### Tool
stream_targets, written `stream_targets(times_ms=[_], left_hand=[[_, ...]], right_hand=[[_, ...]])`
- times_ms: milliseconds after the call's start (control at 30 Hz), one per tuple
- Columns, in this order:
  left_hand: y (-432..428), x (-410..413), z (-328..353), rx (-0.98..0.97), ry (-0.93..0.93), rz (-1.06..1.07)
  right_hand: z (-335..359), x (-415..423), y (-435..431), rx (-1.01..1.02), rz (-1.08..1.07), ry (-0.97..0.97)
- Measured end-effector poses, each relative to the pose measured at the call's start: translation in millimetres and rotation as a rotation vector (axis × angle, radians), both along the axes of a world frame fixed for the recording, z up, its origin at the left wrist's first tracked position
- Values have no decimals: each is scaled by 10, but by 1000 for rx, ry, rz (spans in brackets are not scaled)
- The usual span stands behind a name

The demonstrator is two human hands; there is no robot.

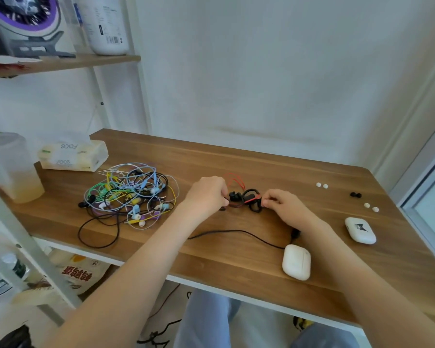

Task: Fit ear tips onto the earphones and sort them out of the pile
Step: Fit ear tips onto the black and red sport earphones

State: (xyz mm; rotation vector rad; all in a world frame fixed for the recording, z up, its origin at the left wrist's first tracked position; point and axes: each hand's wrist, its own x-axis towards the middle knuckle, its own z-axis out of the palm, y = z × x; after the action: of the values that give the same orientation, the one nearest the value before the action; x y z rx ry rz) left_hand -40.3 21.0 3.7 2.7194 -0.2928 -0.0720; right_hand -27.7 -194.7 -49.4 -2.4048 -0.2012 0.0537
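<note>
Left hand (207,197) and right hand (284,207) each pinch the black-and-red earphones (246,197), ends seemingly hidden under fingers; six ear tips (367,204) lie right of them.

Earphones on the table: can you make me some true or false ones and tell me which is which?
1. The left hand and right hand both pinch the red-black earphones. True.
2. The pile lies right of both hands. False: it lies left of the left hand.
3. Two white cases lie on the table. True.
4. All the loose tips are black. False: one pair is black, two pairs are white.
</note>
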Motion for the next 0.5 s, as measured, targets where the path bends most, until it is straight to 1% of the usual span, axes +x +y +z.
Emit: stream_targets(times_ms=[100,167,233,333,400,433,500], left_hand=[[-109,-5,-65,-16,59,-64],[-212,-9,-92,45,98,-127],[-319,-9,-98,152,101,-168],[-435,-10,-99,335,38,-185],[-487,-26,-120,388,-24,-196],[-508,-30,-137,377,-76,-206],[-532,-6,-199,264,-206,-250]], right_hand=[[20,-20,-60,-42,-4,5],[41,-48,-100,-36,-10,21],[45,-84,-146,-33,-6,35],[48,-132,-229,-43,-11,38],[54,-163,-287,-15,-16,32],[59,-178,-313,7,-18,22],[57,-190,-351,62,-14,8]])
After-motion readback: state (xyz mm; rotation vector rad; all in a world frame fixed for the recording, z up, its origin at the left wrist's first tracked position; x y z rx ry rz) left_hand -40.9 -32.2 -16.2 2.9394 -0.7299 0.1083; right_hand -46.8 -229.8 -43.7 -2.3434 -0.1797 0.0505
